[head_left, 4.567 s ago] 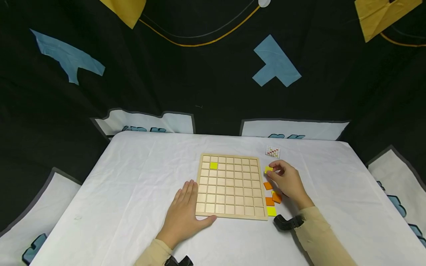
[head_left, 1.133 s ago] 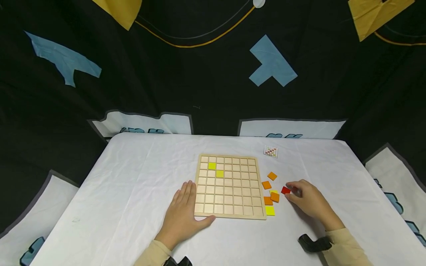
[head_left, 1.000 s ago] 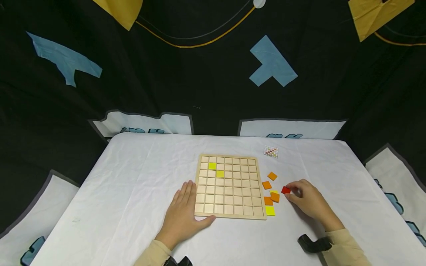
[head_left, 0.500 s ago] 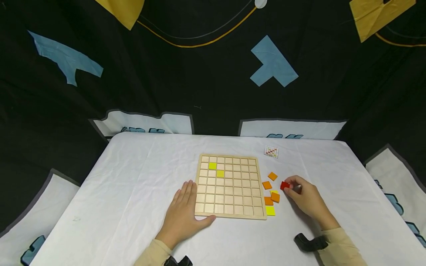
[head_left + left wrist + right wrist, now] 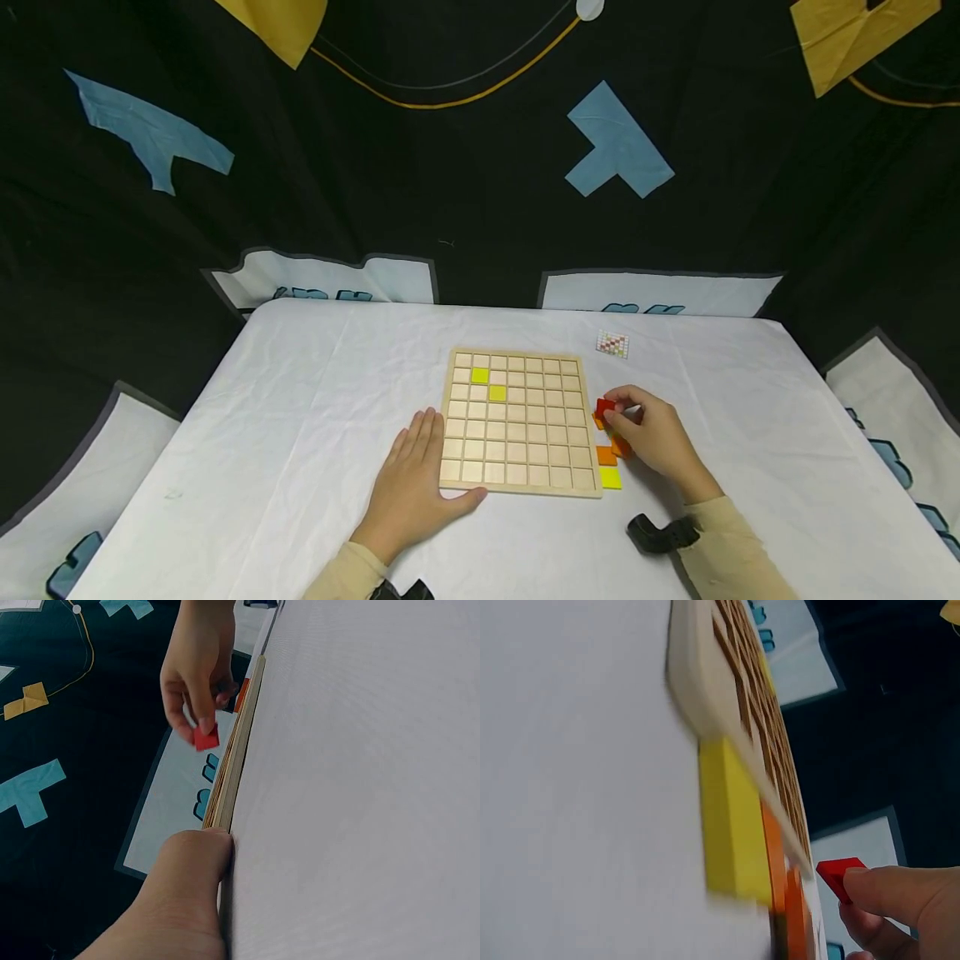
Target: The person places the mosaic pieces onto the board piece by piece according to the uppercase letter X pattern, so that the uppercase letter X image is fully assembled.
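A wooden grid board (image 5: 517,433) lies on the white table, with one yellow tile (image 5: 480,375) and another yellow tile (image 5: 497,392) set diagonally in its upper left cells. My left hand (image 5: 408,483) rests flat along the board's left edge, fingers straight, thumb at the front edge. Between thumb and fingertips my right hand (image 5: 652,429) pinches a red tile (image 5: 838,874), held just off the board's right edge above the loose tiles. In the left wrist view the red tile (image 5: 206,738) hangs from those fingertips. The right hand hides some of the loose tiles.
Beside the board's right edge lie an orange tile (image 5: 607,456), a yellow tile (image 5: 611,477) and a partly covered orange tile (image 5: 621,447). A small card with a coloured grid pattern (image 5: 612,343) lies at the back right. Dark curtain (image 5: 480,192) hangs behind the table.
A second yellow tile has come onto the board since the earliest frame. The right hand has picked up a red tile and carried it left to the board's edge. The left hand stays put.
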The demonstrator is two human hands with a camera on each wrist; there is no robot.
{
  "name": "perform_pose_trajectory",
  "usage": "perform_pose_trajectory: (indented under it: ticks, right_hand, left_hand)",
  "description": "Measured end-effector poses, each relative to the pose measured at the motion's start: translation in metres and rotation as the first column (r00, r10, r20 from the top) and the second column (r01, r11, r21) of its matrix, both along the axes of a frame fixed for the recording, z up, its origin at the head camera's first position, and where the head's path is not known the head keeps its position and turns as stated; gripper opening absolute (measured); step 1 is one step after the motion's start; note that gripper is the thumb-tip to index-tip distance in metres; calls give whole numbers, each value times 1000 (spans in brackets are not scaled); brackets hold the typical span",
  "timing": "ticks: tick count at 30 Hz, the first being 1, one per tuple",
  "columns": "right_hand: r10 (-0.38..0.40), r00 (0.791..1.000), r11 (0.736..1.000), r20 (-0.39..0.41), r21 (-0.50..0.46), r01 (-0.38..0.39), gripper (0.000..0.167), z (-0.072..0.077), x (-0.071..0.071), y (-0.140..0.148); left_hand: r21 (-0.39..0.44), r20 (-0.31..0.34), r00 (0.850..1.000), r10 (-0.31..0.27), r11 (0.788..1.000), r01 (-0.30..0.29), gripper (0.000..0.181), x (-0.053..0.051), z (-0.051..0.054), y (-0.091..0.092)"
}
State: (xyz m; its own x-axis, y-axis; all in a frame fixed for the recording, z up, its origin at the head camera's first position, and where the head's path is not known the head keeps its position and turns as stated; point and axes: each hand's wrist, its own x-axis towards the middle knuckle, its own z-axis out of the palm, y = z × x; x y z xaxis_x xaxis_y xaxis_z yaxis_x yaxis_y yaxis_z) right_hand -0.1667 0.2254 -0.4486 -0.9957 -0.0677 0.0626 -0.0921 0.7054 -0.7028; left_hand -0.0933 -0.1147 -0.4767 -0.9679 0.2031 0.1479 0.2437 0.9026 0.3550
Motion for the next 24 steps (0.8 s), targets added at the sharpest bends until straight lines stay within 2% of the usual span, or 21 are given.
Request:
perform_pose_trajectory:
  ticks: [7, 15, 24]
  right_hand:
    - [55, 998, 996, 6, -70, -55, 21, 2, -9, -34]
    - [111, 993, 987, 30, -120, -106, 20, 3, -17, -70]
    - [148, 989, 978, 6, -147, -145, 16, -3, -20, -94]
  left_hand:
    - [-13, -12, 1000, 3, 1000, -3, 118, 0, -2, -1]
    - [-10, 3, 1000, 6, 1000, -6, 118, 0, -1, 0]
    - [-15, 8, 1000, 9, 1000, -9, 117, 0, 0, 0]
